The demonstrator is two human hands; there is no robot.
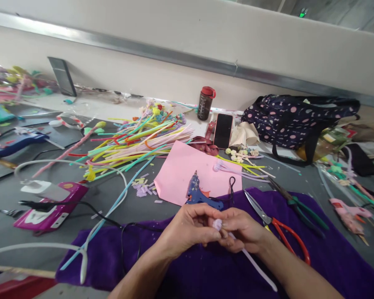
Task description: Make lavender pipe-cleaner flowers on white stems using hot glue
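Nearest us, both hands work close over the purple cloth point(202, 272). The left hand point(185, 230) has its thumb and fingers pinched narrow on a small lilac bud point(217, 224), and the right hand point(251, 232) closes in beside it, fingers curled around the lilac stem point(260, 270), whose free end slants down and out. The bud already has a compact, bunched head; I'd call this piece well along, though whether it's fixed I can't tell.

Just beyond, the blue glue gun point(193, 191) sits at the pink sheet point(171, 174), with red-handled scissors point(279, 227) and green-handled pliers point(302, 207) off to the right. One lilac-headed group point(220, 167) lies on the sheet, looking made up. Left of it, loose lilac snippets point(142, 190) lie unattached, and farther back there's a big bundle of colored stems point(146, 145), plenty apparently unused. Farthest out stands the red-capped bottle point(205, 106).
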